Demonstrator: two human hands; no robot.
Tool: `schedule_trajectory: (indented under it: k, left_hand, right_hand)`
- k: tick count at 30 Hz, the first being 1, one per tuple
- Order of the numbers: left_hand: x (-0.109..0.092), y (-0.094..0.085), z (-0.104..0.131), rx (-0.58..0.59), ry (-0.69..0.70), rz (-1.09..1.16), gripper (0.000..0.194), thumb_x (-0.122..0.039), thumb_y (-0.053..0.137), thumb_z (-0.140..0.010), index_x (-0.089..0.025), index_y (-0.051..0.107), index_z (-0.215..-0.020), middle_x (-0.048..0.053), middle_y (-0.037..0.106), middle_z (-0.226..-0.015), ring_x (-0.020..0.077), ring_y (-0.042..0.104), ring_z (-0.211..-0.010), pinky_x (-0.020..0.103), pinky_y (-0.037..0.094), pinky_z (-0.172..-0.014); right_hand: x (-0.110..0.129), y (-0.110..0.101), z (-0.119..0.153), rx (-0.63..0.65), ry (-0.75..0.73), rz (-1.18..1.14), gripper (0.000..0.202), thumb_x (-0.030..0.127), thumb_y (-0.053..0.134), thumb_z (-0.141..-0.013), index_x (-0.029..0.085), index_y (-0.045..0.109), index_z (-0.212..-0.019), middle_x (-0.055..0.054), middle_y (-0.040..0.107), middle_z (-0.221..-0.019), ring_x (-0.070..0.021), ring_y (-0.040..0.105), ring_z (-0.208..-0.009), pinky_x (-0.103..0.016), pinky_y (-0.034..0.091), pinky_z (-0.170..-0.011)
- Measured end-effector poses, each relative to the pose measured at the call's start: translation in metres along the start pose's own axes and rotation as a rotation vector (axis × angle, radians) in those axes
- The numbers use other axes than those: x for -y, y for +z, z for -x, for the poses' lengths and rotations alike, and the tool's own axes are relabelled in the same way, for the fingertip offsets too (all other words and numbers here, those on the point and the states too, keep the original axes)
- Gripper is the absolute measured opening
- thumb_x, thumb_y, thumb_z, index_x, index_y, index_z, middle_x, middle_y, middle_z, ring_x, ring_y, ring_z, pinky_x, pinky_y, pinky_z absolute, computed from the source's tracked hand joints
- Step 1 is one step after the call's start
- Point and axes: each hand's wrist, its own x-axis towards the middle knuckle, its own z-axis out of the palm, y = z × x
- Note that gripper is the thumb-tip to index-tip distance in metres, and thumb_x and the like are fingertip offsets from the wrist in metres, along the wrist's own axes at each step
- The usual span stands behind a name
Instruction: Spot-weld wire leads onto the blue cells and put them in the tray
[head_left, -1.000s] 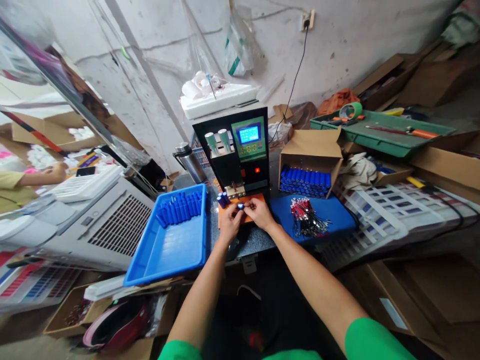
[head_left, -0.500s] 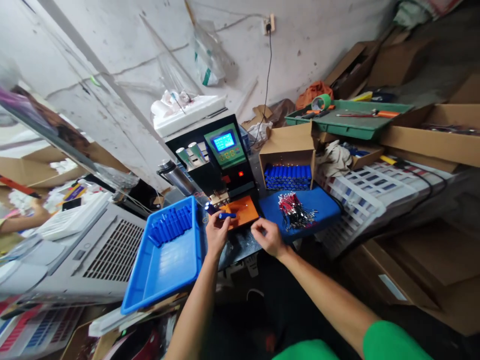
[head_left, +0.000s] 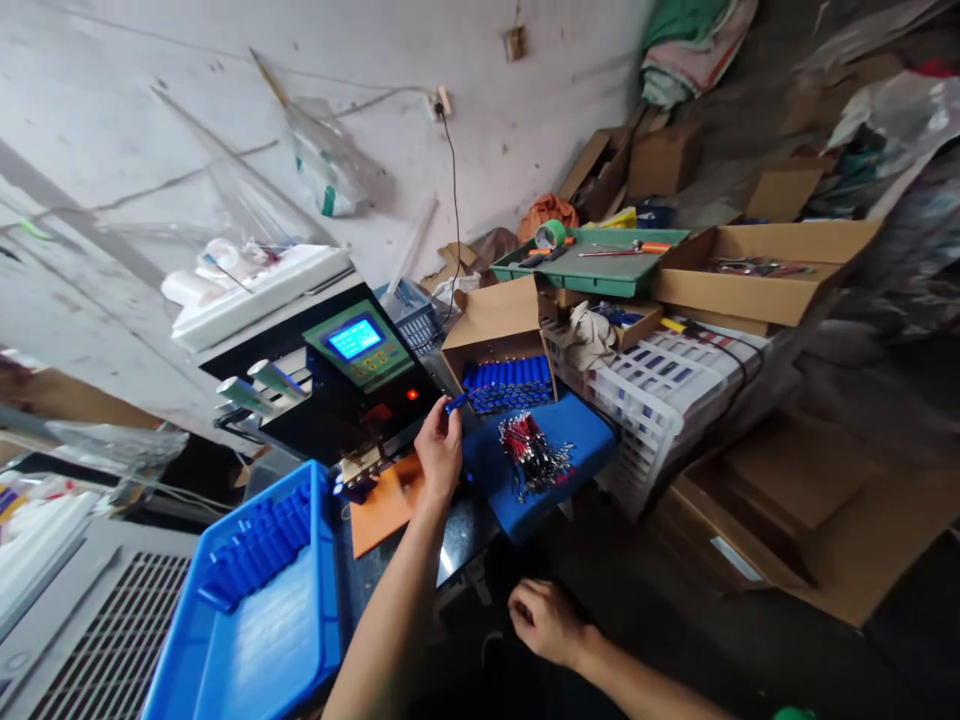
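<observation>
My left hand (head_left: 439, 450) grips a blue cylindrical battery cell (head_left: 455, 403) between thumb and fingers, in front of the cardboard box (head_left: 487, 325). That box holds several rows of the same blue cells (head_left: 506, 383). My right hand (head_left: 547, 618) is curled in a loose fist low over my lap, with nothing visible in it. Between the hands and the box, a bundle of red and black wire leads (head_left: 534, 450) lies on a blue pad (head_left: 480, 470). An orange plate (head_left: 381, 510) sits under the spot welder (head_left: 289, 345), left of my left hand.
A blue tray (head_left: 328, 590) with blue cells in its upper part stands at left. White plastic crates (head_left: 637, 425) and an open carton (head_left: 739, 520) are at right. Behind lie a green tray (head_left: 607, 275) and another carton (head_left: 765, 290). A power cord (head_left: 452, 190) hangs down the wall.
My left hand has moved from the orange plate rightward toward the box, still with a battery cell. My right hand has dropped to my lap. The view has turned right.
</observation>
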Motion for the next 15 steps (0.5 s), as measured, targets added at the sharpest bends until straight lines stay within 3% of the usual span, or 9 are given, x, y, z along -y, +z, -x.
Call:
schedule_trajectory:
  k: [6, 10, 15]
  left_hand:
    - [0.023, 0.04, -0.047, 0.098, 0.339, -0.372, 0.035, -0.026, 0.052, -0.094, -0.013, 0.063, -0.125, 0.014, 0.069, -0.122, 0.0234, 0.066, -0.114, 0.038, 0.052, -0.103]
    - [0.033, 0.049, -0.062, 0.292, 0.339, -0.717, 0.043, -0.018, 0.043, -0.095, -0.014, 0.056, -0.136, 0.017, 0.058, -0.138, 0.0271, 0.065, -0.116, 0.04, 0.056, -0.097]
    - [0.026, 0.044, -0.063, 0.522, 0.302, -1.031, 0.06, -0.007, 0.037, -0.09, -0.015, 0.041, -0.149, 0.016, 0.043, -0.152, 0.029, 0.069, -0.106, 0.039, 0.06, -0.083]
  right_hand:
    - [-0.017, 0.006, -0.001, -0.015, 0.009, 0.083, 0.017, 0.006, 0.055, -0.072, 0.022, 0.057, -0.077, 0.0, 0.065, -0.073, -0.0165, 0.062, -0.069, -0.026, 0.041, -0.067]
    - [-0.027, 0.012, 0.001, -0.044, 0.018, 0.083, 0.019, 0.005, 0.055, -0.07, 0.022, 0.056, -0.078, 0.0, 0.066, -0.073, -0.0165, 0.062, -0.068, -0.026, 0.041, -0.065]
    - [-0.031, 0.008, -0.001, -0.066, 0.03, 0.073, 0.02, 0.003, 0.055, -0.069, 0.022, 0.054, -0.075, 0.001, 0.064, -0.07, -0.0158, 0.061, -0.065, -0.025, 0.039, -0.062]
